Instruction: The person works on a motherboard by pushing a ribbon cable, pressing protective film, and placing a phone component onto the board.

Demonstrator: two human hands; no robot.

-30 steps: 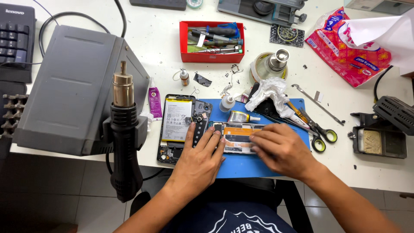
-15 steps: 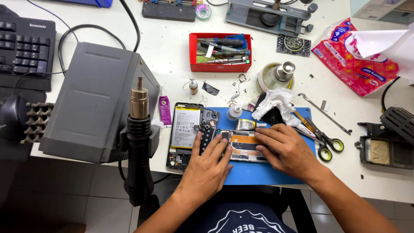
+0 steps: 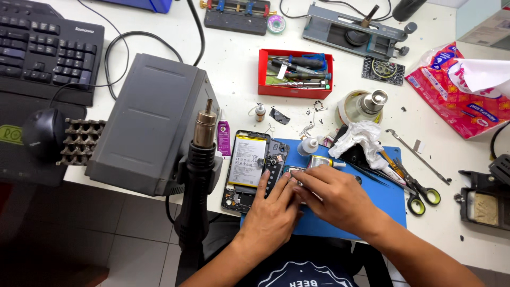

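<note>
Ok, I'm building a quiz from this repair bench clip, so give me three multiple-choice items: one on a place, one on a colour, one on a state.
1. Where do the scissors lie?
A right of the hands
B on the keyboard
C in the tray

2. What colour is the tool tray?
A green
B red
C white

3. What state is the phone in?
A boxed
B closed
C opened, battery showing

Answers:
1 A, they rest at the blue mat's right edge.
2 B, its walls are red.
3 C, the back is off.
</note>
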